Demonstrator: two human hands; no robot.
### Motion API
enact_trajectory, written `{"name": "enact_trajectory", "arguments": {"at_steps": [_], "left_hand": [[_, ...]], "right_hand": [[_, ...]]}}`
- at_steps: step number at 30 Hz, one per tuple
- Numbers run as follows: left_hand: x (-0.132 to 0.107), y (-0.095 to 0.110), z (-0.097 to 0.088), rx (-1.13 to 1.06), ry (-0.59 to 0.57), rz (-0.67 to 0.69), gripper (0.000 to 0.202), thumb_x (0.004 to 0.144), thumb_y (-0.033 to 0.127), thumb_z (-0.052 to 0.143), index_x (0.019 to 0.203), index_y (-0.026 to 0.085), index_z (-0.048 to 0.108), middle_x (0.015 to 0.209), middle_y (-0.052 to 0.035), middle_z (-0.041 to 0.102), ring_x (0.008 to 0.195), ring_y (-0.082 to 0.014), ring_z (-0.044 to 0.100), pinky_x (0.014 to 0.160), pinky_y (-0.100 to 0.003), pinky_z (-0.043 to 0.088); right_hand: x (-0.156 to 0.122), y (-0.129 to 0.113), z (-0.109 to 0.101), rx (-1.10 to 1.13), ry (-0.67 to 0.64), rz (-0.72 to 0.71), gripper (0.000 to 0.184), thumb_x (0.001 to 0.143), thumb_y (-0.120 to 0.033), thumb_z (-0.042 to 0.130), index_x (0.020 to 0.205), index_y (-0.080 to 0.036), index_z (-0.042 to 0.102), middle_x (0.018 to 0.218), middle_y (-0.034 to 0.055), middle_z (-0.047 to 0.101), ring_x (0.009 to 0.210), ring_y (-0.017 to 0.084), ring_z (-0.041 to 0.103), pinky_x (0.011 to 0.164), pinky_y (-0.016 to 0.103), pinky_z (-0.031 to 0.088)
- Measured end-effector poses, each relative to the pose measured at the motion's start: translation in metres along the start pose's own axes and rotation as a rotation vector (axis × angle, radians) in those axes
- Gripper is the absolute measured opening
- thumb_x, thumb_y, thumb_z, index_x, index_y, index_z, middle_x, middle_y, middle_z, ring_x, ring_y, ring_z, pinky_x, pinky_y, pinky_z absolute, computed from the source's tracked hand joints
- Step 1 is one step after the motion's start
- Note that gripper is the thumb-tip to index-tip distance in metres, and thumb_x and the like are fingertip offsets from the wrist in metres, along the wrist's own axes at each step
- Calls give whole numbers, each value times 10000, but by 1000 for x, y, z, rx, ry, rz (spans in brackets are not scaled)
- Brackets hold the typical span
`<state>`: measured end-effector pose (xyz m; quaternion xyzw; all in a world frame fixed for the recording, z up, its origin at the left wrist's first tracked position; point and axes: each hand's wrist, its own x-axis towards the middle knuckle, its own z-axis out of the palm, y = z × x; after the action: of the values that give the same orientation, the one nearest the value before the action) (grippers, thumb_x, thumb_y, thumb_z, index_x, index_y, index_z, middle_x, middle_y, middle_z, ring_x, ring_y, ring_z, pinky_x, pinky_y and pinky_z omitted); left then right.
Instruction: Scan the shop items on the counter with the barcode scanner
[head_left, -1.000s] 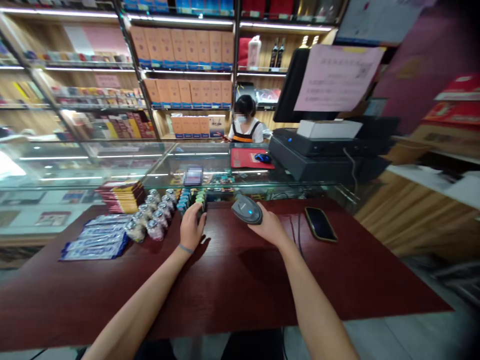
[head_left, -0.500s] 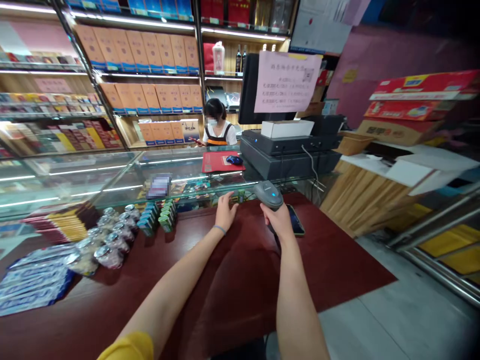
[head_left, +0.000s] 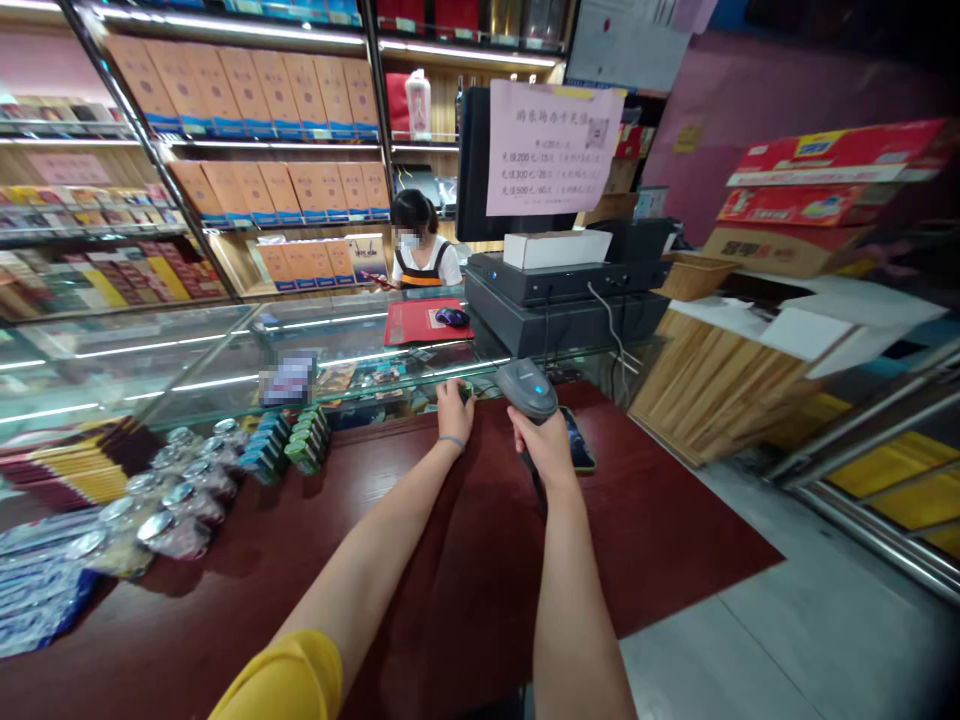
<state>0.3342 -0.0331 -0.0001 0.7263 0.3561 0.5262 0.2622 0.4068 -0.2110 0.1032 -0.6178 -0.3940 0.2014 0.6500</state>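
My right hand is wrapped round the handle of a grey barcode scanner with a blue light on its head. Just right of that hand a phone lies flat on the dark red counter. At the counter's far edge, by the glass, my left hand has its fingers closed round a small green container, of which only a bit shows. Similar green containers stand in a row to the left, beside a row of blue ones.
Lidded jars, stacked packs and blue-white packets lie at the left. Behind the glass case sits a masked person. A monitor and cash drawer stand at the back; boxes at right.
My left hand has closed from spread fingers onto the small green container at the far edge. The right hand keeps its hold on the scanner. My view has shifted slightly right.
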Motion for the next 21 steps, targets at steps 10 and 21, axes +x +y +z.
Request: {"name": "enact_trajectory", "arguments": {"at_steps": [10, 21], "left_hand": [[-35, 12, -84, -188, -36, -101, 290, 850, 193, 691, 1116, 208, 575, 987, -33, 615, 826, -157, 568, 814, -307, 484], [-95, -14, -291, -368, -85, -292, 408, 845, 381, 731, 1205, 221, 624, 1202, -80, 676, 1031, -187, 653, 902, -326, 537]], "right_hand": [[1, 6, 12, -51, 10, -23, 301, 762, -461, 722, 795, -231, 530, 466, -59, 538, 367, 138, 497, 425, 257, 403], [-23, -20, 63, -52, -154, -63, 307, 778, -432, 725, 893, -235, 520, 511, -67, 549, 399, 138, 500, 442, 267, 417]]}}
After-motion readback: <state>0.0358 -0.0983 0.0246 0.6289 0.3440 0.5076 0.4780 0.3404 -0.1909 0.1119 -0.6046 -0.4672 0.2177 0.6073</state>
